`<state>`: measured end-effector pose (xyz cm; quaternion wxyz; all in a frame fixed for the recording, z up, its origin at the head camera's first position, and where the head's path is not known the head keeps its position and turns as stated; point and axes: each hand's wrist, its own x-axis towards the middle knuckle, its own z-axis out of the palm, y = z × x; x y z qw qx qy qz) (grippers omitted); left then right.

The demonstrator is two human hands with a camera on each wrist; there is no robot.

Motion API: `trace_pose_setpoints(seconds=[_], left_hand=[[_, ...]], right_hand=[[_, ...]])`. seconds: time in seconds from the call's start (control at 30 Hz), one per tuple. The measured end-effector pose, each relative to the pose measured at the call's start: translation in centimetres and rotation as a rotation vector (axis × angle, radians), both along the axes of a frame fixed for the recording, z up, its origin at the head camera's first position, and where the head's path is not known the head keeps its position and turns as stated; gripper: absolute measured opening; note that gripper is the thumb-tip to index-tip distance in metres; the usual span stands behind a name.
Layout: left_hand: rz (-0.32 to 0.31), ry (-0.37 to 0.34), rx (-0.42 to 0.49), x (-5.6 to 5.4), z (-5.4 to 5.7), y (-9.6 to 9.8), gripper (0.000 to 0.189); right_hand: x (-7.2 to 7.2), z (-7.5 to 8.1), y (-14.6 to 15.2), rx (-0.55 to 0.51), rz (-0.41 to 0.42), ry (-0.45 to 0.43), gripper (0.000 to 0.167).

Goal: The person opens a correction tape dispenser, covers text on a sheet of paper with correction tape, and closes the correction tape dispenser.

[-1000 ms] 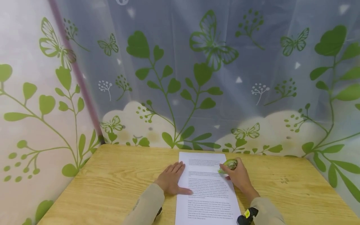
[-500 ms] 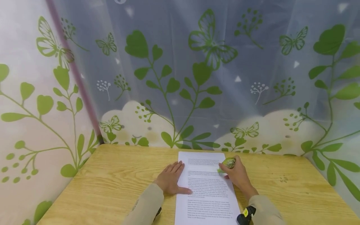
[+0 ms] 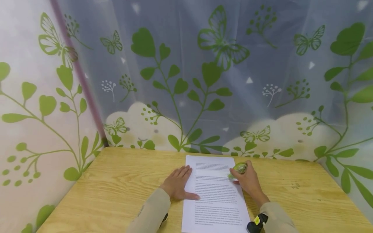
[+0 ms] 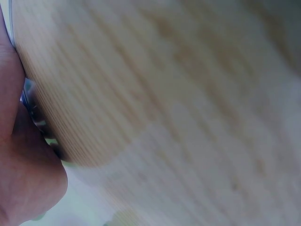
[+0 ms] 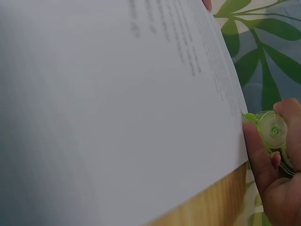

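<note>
A white sheet of printed text (image 3: 215, 191) lies on the wooden table, running toward the person. On its left edge rests the left hand (image 3: 177, 185), fingers straight and thumb stretched across the printed lines; the left wrist view shows only part of this hand (image 4: 28, 174) beside blurred wood grain. The right hand (image 3: 247, 179) holds a clear green correction tape dispenser (image 3: 240, 168) between thumb and fingers, over the sheet's upper right edge. Its tip points down at the paper, near the second block of text. The dispenser's round reel (image 5: 273, 131) shows in the right wrist view.
The pale wooden table (image 3: 116, 181) ends at a hanging curtain (image 3: 180, 97) printed with leaves and butterflies. Another patterned curtain panel (image 3: 17, 136) closes off the left. A black strap device (image 3: 257, 222) sits on the right wrist.
The right hand and the correction tape dispenser have shifted slightly to the right across the sheet. The left hand stays in place on the paper. The head view has tilted a little.
</note>
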<state>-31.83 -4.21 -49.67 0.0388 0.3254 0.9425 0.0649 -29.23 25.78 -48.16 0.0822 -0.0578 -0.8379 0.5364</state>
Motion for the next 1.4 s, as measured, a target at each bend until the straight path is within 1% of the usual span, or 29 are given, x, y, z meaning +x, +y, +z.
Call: trace_pose_setpoints(seconds=[0.13, 0.2, 0.27, 0.43, 0.6, 0.67, 0.73, 0.83, 0.93, 1.0, 1.1, 1.17, 1.27, 1.4], left_hand=[[-0.004, 0.002, 0.004, -0.1, -0.2, 0.2, 0.119], [-0.003, 0.002, 0.003, 0.0, -0.1, 0.2, 0.119], [-0.002, 0.003, -0.001, 0.1, 0.1, 0.3, 0.119], [0.002, -0.005, -0.005, 0.6, 0.9, 0.3, 0.117], [-0.008, -0.023, -0.002, 1.5, 1.7, 0.1, 0.113], [-0.01, -0.036, 0.001, 1.7, 2.0, 0.1, 0.111], [-0.014, -0.051, 0.027, 1.8, 2.1, 0.2, 0.111], [-0.024, -0.066, 0.061, 1.8, 2.0, 0.1, 0.11], [-0.041, -0.079, 0.121, 1.5, 1.4, -0.1, 0.109], [-0.054, -0.08, 0.192, 1.3, 1.2, -0.2, 0.107], [-0.056, -0.081, 0.296, 0.8, 1.1, -0.3, 0.103], [-0.044, -0.088, 0.346, 0.6, 1.3, -0.3, 0.1], [-0.016, -0.106, 0.369, 0.5, 1.7, -0.1, 0.097], [-0.001, -0.092, 0.365, 0.7, 2.4, 0.3, 0.094]], right_hand=[[0.3, 0.0, 0.2, 0.022, -0.012, 0.008, 0.053], [0.3, -0.1, 0.4, 0.024, -0.019, 0.011, 0.053], [0.4, -0.1, 0.5, 0.022, -0.031, 0.014, 0.054], [0.6, -0.2, 0.6, -0.019, -0.04, 0.018, 0.055], [0.7, -0.7, 0.8, -0.152, -0.028, -0.012, 0.059], [0.7, -1.0, 1.0, -0.225, -0.038, -0.028, 0.062], [0.6, -1.2, 1.2, -0.277, -0.062, -0.037, 0.066], [0.7, -1.2, 1.6, -0.371, -0.086, -0.051, 0.068], [1.0, -0.9, 1.9, -0.46, -0.089, -0.082, 0.062], [1.2, -0.6, 2.0, -0.491, -0.072, -0.088, 0.056], [1.5, -0.1, 2.2, -0.492, -0.031, -0.065, 0.051], [1.5, 0.1, 2.2, -0.454, -0.014, -0.052, 0.052], [1.5, 0.6, 2.3, -0.395, 0.013, -0.051, 0.055], [1.6, 1.6, 2.4, -0.276, 0.039, -0.032, 0.051]])
